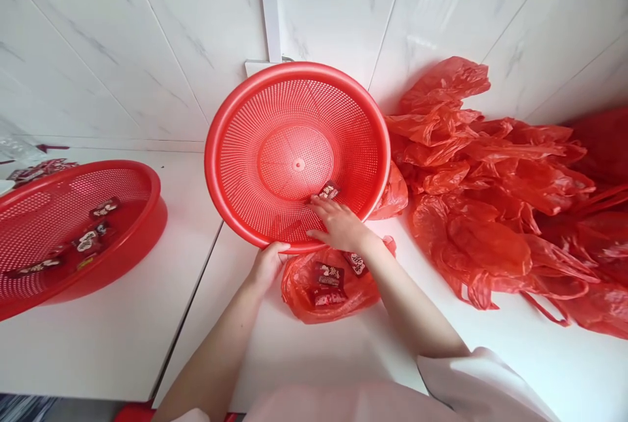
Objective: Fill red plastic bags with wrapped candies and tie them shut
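Note:
A round red plastic basket (297, 95) with mesh walls is tilted toward me, its inside in full view. My left hand (267, 268) grips the near rim, thumb at the edge and the other fingers mostly hidden. Inside the basket, my right hand (338, 220) has its fingers stretched out and its thumb apart. Its fingertips reach a small dark red packet (330, 190) with pale lettering; whether they press on it I cannot tell. Just below the rim, an open red plastic bag (304, 307) holds several similar packets (330, 275), partly covered by my right forearm.
At the left, another red basket (147, 232) leans, with several dark red packets (88, 241) inside. Many red plastic bags (485, 232) are heaped on the right. Behind stands a tiled wall (333, 10). The white table (196, 356) has a seam between two tops.

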A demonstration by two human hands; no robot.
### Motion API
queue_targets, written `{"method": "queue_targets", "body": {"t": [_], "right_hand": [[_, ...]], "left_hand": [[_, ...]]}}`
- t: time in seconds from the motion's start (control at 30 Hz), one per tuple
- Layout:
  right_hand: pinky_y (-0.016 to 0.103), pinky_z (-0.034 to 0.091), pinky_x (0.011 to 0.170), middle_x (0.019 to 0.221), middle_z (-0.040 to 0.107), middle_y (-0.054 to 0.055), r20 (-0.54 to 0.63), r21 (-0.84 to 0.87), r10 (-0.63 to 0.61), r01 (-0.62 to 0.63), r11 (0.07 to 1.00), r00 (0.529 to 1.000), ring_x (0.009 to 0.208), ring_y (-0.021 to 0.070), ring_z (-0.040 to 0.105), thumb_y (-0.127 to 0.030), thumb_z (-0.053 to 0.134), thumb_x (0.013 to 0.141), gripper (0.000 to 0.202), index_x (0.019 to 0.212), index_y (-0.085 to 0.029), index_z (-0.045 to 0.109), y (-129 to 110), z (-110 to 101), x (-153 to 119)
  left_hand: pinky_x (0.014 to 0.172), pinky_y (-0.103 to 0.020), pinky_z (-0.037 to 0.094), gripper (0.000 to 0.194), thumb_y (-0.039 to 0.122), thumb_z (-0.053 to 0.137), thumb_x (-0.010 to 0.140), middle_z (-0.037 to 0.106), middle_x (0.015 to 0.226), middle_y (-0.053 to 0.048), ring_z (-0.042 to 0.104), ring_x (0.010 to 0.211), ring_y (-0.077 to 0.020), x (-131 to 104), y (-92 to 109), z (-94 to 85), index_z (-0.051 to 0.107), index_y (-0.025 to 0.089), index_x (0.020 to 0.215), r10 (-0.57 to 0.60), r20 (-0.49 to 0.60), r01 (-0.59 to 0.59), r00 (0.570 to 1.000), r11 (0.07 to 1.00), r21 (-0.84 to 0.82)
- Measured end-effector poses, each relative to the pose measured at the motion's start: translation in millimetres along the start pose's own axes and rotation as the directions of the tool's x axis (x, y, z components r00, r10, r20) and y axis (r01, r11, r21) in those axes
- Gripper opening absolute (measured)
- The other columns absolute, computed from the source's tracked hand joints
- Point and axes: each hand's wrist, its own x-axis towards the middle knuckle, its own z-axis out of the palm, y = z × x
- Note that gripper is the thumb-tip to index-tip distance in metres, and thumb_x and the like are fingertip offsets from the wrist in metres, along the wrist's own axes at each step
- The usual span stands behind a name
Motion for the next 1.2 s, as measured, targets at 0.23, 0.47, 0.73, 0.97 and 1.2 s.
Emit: {"method": "queue_targets", "body": {"t": [0.23,0.47,0.73,0.97,1.2], "right_hand": [[0.037,0.047,0.097,0.121,0.064,0.007,0.107,0.390,-0.289,0.227,0.892,0.951,0.111,0.0202,0.059,-0.022,0.051,0.090,0.032,0.120,-0.022,0.063,-13,-12,-6],[0.034,0.053,0.092,0.128,0.060,0.003,0.084,0.894,-0.127,-0.019,0.447,0.988,0.116,0.0172,0.057,-0.024,0.043,0.095,0.034,0.124,-0.024,0.059,-12,-28,-9],[0.031,0.053,0.087,0.109,0.064,0.003,0.079,0.852,-0.063,-0.035,0.522,0.995,0.092,0.0127,0.060,-0.024,0.049,0.091,0.036,0.126,-0.021,0.057,-8,-42,-13],[0.027,0.049,0.075,0.093,0.067,0.004,0.219,0.716,-0.173,-0.038,0.697,0.960,0.080,0.0131,0.060,-0.023,0.051,0.089,0.028,0.112,-0.016,0.064,9,-48,-18],[0.025,0.045,0.064,0.081,0.071,0.003,0.414,0.374,-0.187,0.021,0.927,0.891,0.071,0.0151,0.063,-0.018,0.054,0.082,0.019,0.087,-0.018,0.072,11,-47,-22]], "left_hand": [[0.086,-0.041,0.052,0.033,0.022,0.059,0.072,0.072,0.101,-0.012,0.067,0.098,-0.0294,5,5,-2.1,0.071,0.011,0.101,0.094,0.022,-0.094,0.995,0.995,-0.037],[0.089,-0.043,0.052,0.033,0.021,0.056,0.073,0.072,0.102,-0.013,0.065,0.103,-0.0311,4,9,1.1,0.072,0.009,0.099,0.146,0.016,-0.145,0.989,0.988,-0.060],[0.089,-0.041,0.052,0.033,0.024,0.055,0.075,0.073,0.100,-0.013,0.066,0.101,-0.0302,1,7,2.7,0.073,0.008,0.099,0.098,0.027,-0.097,0.995,0.994,-0.040],[0.091,-0.044,0.051,0.031,0.023,0.054,0.075,0.072,0.103,-0.015,0.066,0.101,-0.0313,0,9,5.0,0.074,0.008,0.095,0.147,0.054,-0.145,0.988,0.989,-0.033],[0.088,-0.043,0.053,0.030,0.021,0.056,0.073,0.073,0.097,-0.014,0.066,0.102,-0.0318,2,9,4.4,0.073,0.009,0.094,0.164,-0.009,-0.164,0.986,0.985,-0.043]]}}
